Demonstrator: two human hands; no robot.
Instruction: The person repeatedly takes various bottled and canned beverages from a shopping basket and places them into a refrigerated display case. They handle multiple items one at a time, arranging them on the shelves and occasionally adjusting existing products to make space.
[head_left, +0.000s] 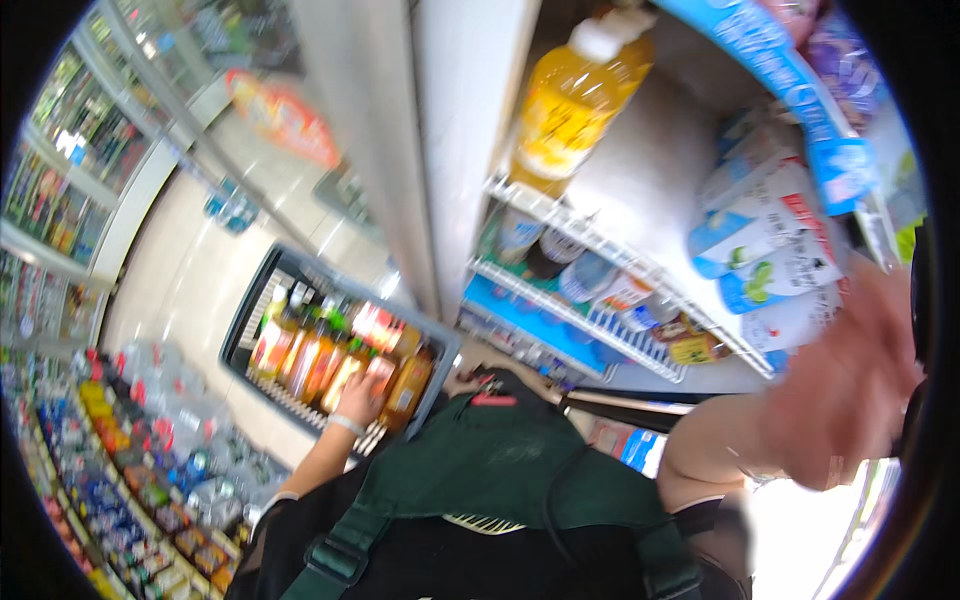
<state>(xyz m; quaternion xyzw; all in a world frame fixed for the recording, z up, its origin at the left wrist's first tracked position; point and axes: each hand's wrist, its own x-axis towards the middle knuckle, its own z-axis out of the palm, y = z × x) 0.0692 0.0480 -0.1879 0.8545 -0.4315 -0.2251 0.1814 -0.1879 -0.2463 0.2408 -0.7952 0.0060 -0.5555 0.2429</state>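
Observation:
My left hand (361, 399) reaches down into a grey plastic crate (442, 367) and rests on one of several juice bottles (302, 358) packed in it; whether the fingers grip that bottle is hard to tell. A pale band circles the left wrist. My right hand (832, 375) is a blurred shape at the right, raised beside cartons (780, 262) with white, blue and green print in an upright cooler; its fingers are not clear. Yellow drink bottles (566, 112) stand on the cooler's white wire shelf (585, 225).
Lower cooler shelves hold cups and tubs (589, 276). An open glass door (360, 150) stands between cooler and aisle. Shrink-wrapped clear bottles (172, 397) lie on the tiled floor at the left, beside shelves of packaged goods (127, 480). A blue pack (232, 205) sits farther off.

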